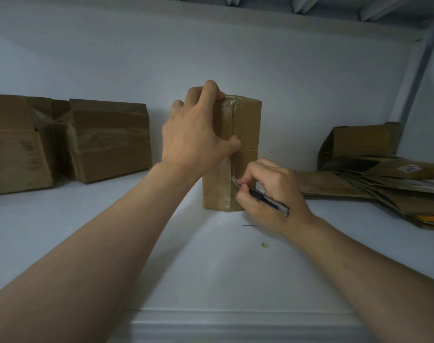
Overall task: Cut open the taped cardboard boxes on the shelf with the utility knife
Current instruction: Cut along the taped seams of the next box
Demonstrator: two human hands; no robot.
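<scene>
White shelf (211, 268), left hand (193, 134) gripping upright taped box (248, 125), right hand (278, 183) holding utility knife (261, 196) against it

Likely a storeroom: white shelf (112, 231) holding cardboard boxes (109, 142) and flattened cartons (384, 186).

Left hand (195, 137) on upright taped box (248, 125), right hand (279, 180) with utility knife (266, 198) at seam (low down)

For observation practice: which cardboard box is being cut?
The tall middle box: left hand grips it, right hand holds the utility knife at its taped seam; left boxes and right pile sit untouched.
</scene>
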